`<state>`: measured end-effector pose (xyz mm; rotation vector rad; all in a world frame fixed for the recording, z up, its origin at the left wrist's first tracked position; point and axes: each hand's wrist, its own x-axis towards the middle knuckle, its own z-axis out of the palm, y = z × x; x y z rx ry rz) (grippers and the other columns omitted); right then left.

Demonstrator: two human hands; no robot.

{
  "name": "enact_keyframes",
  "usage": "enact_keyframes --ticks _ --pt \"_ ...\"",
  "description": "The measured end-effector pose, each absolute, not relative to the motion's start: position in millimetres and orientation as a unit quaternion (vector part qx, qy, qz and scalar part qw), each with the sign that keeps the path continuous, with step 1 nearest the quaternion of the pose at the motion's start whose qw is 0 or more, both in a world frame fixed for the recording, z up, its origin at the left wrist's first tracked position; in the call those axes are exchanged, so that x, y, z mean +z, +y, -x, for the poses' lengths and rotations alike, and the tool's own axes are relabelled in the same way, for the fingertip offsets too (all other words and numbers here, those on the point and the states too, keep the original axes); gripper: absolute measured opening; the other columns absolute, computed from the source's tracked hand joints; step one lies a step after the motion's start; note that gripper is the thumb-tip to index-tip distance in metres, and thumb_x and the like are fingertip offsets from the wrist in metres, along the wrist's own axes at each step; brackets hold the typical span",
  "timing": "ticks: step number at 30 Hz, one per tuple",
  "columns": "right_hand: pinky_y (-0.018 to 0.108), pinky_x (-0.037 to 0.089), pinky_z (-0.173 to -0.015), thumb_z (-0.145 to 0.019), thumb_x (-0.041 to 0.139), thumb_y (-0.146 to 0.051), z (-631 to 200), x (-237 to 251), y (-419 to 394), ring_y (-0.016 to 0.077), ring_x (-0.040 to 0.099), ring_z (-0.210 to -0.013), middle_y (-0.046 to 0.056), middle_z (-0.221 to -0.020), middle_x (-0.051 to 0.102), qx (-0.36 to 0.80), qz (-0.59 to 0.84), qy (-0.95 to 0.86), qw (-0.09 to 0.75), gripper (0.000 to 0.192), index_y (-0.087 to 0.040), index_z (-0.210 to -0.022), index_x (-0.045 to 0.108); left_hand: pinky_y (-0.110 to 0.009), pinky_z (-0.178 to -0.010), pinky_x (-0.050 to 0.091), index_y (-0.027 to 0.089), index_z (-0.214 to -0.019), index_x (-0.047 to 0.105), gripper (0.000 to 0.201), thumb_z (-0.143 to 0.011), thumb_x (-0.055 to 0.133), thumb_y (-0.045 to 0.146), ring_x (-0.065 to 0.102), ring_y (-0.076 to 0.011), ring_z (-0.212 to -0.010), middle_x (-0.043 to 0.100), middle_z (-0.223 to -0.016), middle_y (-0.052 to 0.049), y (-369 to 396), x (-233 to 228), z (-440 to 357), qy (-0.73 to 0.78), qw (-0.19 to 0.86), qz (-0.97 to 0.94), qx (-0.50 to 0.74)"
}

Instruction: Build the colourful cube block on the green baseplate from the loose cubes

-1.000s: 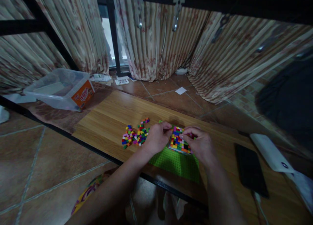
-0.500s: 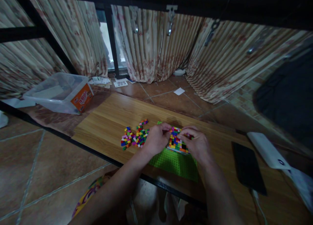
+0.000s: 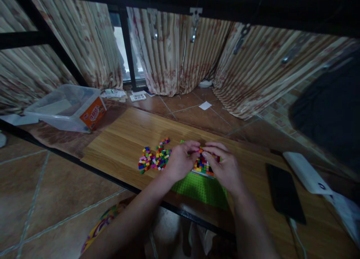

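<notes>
- Left hand [image 3: 180,162]: curled, fingertips meeting over the far edge of the brick mosaic [image 3: 203,165]; it appears to pinch a small piece, which cannot be made out.
- Right hand [image 3: 225,167]: curled likewise, fingertips touching those of the left hand above the mosaic; whether it grips anything cannot be told.
- Brick mosaic: a multicoloured block of small bricks, seated on the far part of the green baseplate [image 3: 201,187], partly covered by both hands.
- Green baseplate: lies flat on the worktop [image 3: 126,135], near its front edge.
- Loose bricks [image 3: 154,159]: a scattered mixed-colour pile on the worktop, just left of the left hand.
- Black phone [image 3: 285,193]: flat on the worktop, well right of the hands.
- Clear plastic tub [image 3: 66,107]: with an orange label, beyond the worktop's left end.
</notes>
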<state>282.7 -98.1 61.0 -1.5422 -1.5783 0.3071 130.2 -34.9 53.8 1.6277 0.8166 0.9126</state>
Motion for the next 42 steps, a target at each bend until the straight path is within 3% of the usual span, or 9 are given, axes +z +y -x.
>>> enact_keyframes --ticks 10,17,22,30,42 --pt "0.037 0.050 -0.083 -0.089 0.057 -0.028 -268.8 62.0 -98.4 0.0196 0.062 -0.091 0.005 -0.095 0.067 0.088 0.627 -0.625 0.457 0.015 -0.023 -0.085 0.071 -0.027 -0.076 0.055 0.013 -0.101 0.063 0.027 -0.076 0.066 0.005 0.072 -0.0176 -0.081 0.074 -0.082 -0.005 -40.0 61.6 -134.3 0.385 0.591 -0.601 0.375" --pt "0.041 0.047 -0.087 -0.088 0.058 -0.030 -268.5 65.1 -99.3 0.0230 0.061 -0.092 0.005 -0.094 0.069 0.011 0.648 -0.630 0.428 0.016 -0.026 -0.083 0.072 -0.026 -0.070 0.056 0.012 -0.090 0.065 0.022 -0.071 0.070 0.003 0.070 -0.0154 -0.071 0.074 -0.076 -0.005 -38.9 58.0 -138.9 0.395 0.648 -0.522 0.389" --pt "0.039 0.048 -0.087 -0.087 0.059 -0.030 -291.4 69.5 -105.8 0.0215 0.063 -0.091 0.005 -0.093 0.068 0.052 0.659 -0.605 0.443 0.015 -0.025 -0.083 0.072 -0.026 -0.074 0.055 0.013 -0.085 0.070 0.016 -0.070 0.072 0.007 0.069 -0.0140 -0.074 0.074 -0.080 -0.004 -29.8 53.0 -136.0 0.405 0.606 -0.533 0.430" --pt "0.039 0.048 -0.087 -0.087 0.059 -0.030 -305.8 61.4 -109.7 0.0207 0.062 -0.093 0.004 -0.096 0.067 0.121 0.655 -0.642 0.380 0.016 -0.024 -0.081 0.072 -0.026 -0.077 0.055 0.013 -0.081 0.071 0.014 -0.072 0.066 0.004 0.068 -0.0135 -0.076 0.073 -0.081 -0.004 -23.5 51.1 -130.4 0.402 0.582 -0.562 0.428" --pt "0.043 0.051 -0.081 -0.081 0.065 -0.033 -302.4 55.1 -106.6 0.0240 0.061 -0.093 0.006 -0.097 0.064 0.118 0.676 -0.623 0.377 0.012 -0.025 -0.076 0.073 -0.025 -0.077 0.053 0.014 -0.082 0.071 0.016 -0.072 0.064 0.003 0.067 -0.0133 -0.075 0.073 -0.080 -0.003 -24.3 51.1 -131.2 0.401 0.570 -0.589 0.409"
